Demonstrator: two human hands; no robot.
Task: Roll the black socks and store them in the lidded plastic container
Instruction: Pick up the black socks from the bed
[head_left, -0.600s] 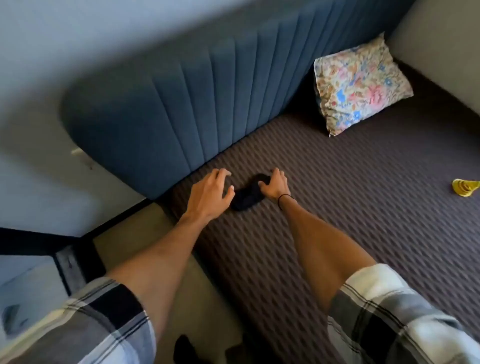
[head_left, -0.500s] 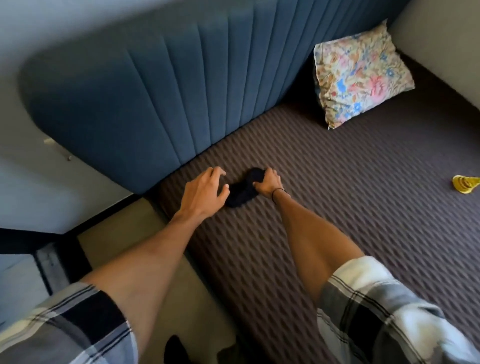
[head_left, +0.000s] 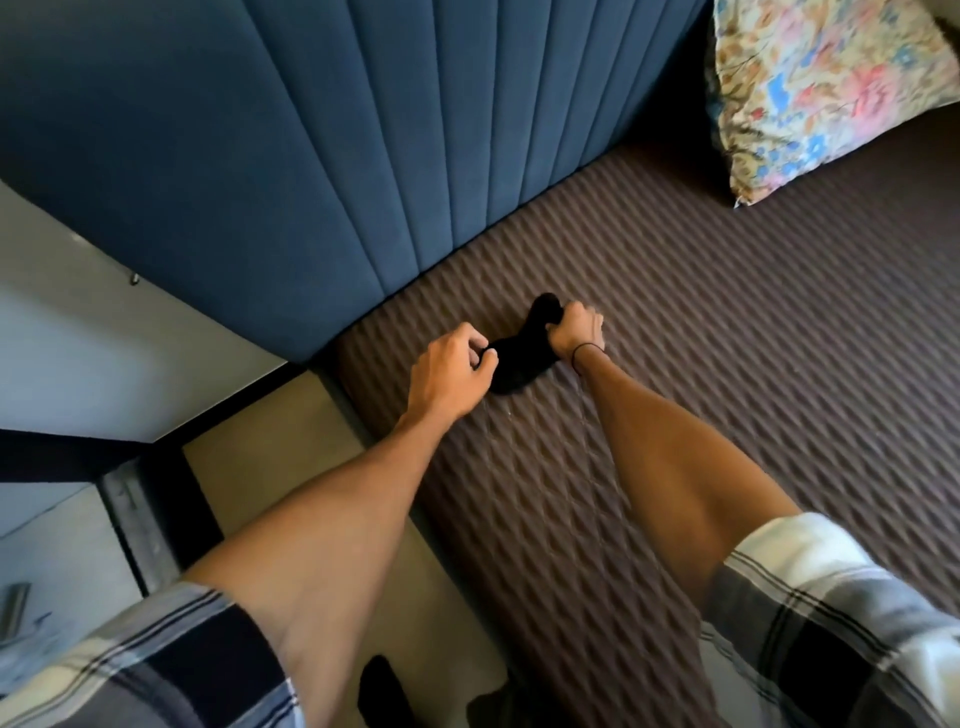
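A black sock (head_left: 521, 358) lies on the brown textured mattress (head_left: 727, 364), close to the blue headboard. My left hand (head_left: 451, 374) pinches the sock's near-left end with curled fingers. At the far-right end, my right hand (head_left: 575, 332) is closed around the sock, and that end bulges out past the knuckles. The sock stretches between the two hands. No lidded plastic container is in view.
A blue padded headboard (head_left: 311, 156) rises just behind the sock. A floral pillow (head_left: 826, 88) leans at the top right. The mattress edge drops to a beige floor (head_left: 270, 467) on the left, where a dark item (head_left: 382, 691) lies.
Both hands have closed onto the sock's ends; earlier their fingers lay looser beside it. The view has swung in closer, and the yellow object at the right has left the frame.
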